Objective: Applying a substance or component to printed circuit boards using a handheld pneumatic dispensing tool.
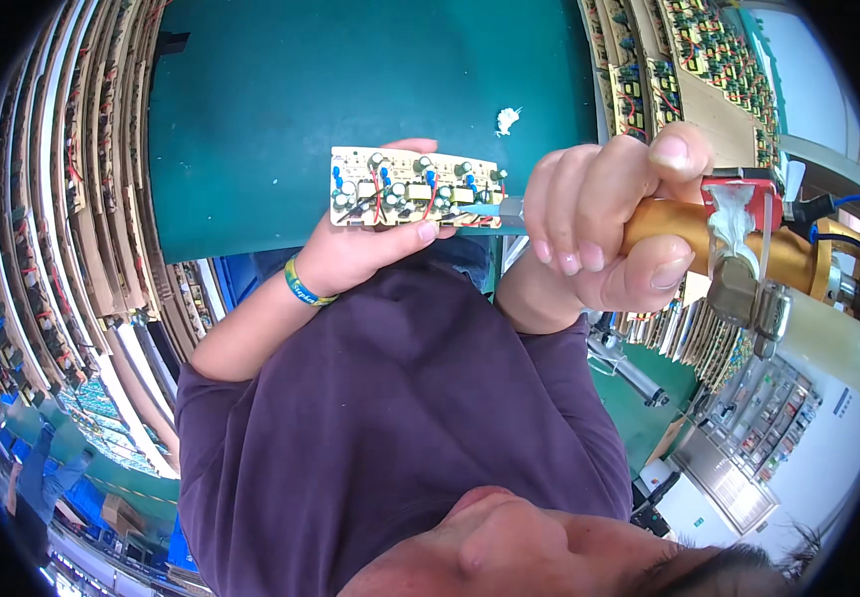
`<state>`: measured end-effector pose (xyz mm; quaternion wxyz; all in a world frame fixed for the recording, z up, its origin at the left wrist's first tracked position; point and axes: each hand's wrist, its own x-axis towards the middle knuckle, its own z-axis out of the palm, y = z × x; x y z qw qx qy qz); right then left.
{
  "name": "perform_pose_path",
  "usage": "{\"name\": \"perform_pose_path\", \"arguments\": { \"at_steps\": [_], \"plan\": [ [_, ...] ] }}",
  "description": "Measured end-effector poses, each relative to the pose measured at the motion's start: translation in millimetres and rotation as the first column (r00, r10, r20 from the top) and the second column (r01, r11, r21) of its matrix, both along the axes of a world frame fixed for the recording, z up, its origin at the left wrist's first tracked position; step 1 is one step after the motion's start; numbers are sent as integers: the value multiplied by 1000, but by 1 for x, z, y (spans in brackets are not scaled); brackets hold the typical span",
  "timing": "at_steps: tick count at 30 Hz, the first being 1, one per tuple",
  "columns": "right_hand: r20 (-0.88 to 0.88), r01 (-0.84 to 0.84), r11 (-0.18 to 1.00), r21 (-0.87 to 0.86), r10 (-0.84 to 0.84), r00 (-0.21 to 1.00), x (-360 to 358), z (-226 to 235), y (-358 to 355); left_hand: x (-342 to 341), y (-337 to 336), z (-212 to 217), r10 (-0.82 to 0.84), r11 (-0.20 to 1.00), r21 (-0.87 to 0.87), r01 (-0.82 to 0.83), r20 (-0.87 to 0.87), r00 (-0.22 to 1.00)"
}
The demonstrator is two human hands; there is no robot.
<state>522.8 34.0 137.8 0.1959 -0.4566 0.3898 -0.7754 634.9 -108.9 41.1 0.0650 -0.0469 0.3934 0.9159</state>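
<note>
My left hand [350,254] holds a pale yellow circuit board [415,189] from below, thumb on its lower edge. The board carries blue and grey components and red wires. A green wristband [303,289] is on that wrist. My right hand [599,224] is closed around a gold-coloured cylindrical tool [798,259] with a red and white fitting and cables at its rear. The tool's thin nozzle [510,211] touches the right end of the board. Both hands are above a dark green mat [350,80].
A small white blob [507,119] lies on the mat near the board. Rows of stacked circuit boards in cardboard trays stand at the left [72,199] and at the upper right [689,60]. My purple shirt [400,418] fills the lower middle.
</note>
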Motion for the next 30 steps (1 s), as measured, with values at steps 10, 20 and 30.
{"name": "perform_pose_path", "arguments": {
  "at_steps": [10,20,30],
  "plan": [
    [4,77,996,-52,-77,997,-4,5,-1,2,-1,-8,20,999,-38,-21,-3,1000],
    [-16,89,996,-14,-89,996,-8,1,10,1,-4,-4,40,997,-60,-39,13,999],
    [-2,82,997,-10,-82,997,-8,-1,11,1,-4,0,49,997,-63,-48,20,999]
  ]
}}
